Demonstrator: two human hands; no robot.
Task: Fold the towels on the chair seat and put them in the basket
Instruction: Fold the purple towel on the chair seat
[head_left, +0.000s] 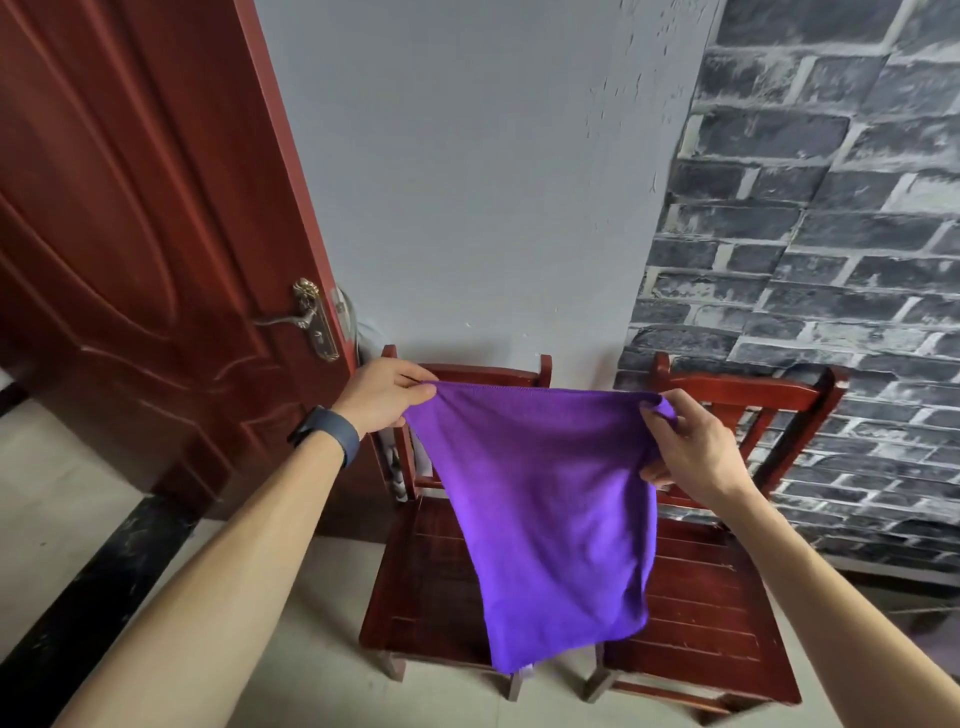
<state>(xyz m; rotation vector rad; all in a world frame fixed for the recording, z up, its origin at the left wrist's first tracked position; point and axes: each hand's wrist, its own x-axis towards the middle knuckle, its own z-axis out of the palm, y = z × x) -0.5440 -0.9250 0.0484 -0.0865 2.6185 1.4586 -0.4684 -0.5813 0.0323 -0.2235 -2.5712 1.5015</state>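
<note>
A purple towel (550, 514) hangs in the air in front of me, stretched by its top edge. My left hand (382, 395) pinches its upper left corner. My right hand (685, 447) grips the upper right corner, fingers curled round the cloth. The towel's lower end dangles over the left red wooden chair (421, 566) and covers much of its seat. A second red wooden chair (711, 613) stands just to the right, its slatted seat bare. No basket shows in view.
A dark red door (130, 218) with a brass handle (306, 319) stands at the left. A grey wall rises behind the chairs and brick-pattern wallpaper (810, 260) covers the right wall. Pale floor tiles with a black strip (93, 587) lie at lower left.
</note>
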